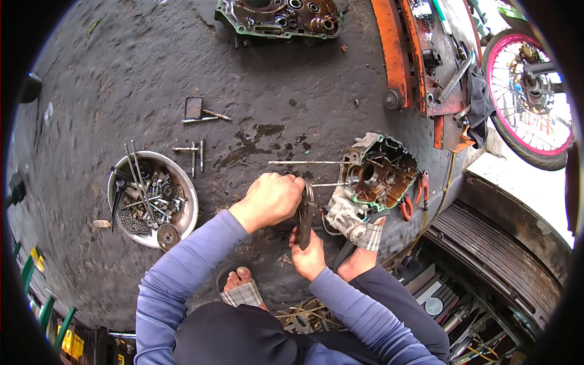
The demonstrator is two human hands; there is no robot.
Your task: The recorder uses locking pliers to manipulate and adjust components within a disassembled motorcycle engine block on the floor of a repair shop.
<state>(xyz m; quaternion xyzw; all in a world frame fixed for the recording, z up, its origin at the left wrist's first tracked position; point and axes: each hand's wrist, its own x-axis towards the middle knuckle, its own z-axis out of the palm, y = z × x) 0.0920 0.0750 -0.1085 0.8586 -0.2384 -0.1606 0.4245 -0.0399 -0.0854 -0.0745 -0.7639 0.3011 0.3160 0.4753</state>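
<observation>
A pair of dark, worn pliers (306,213) is between my two hands, its jaw end up by a thin metal stud (328,184). The stud sticks out leftward from an engine crankcase half (389,173), and a longer stud (307,162) runs parallel beyond it. My left hand (272,201) is closed with curled fingers at the jaw end of the pliers; its fingertips are partly hidden. Lower down, my right hand (309,255) wraps the handles. The crankcase half lies open side up, brown with oil inside, beside my right foot.
At left stands a round metal basin (193,207) of bolts, a chain and a gear. Loose bolts (193,155) and a small square part (194,107) lie beyond. Another crankcase half (280,21) is far off. Red-handled pliers (406,207), an orange stand (395,48) and a pink-rimmed wheel (529,97) are at right.
</observation>
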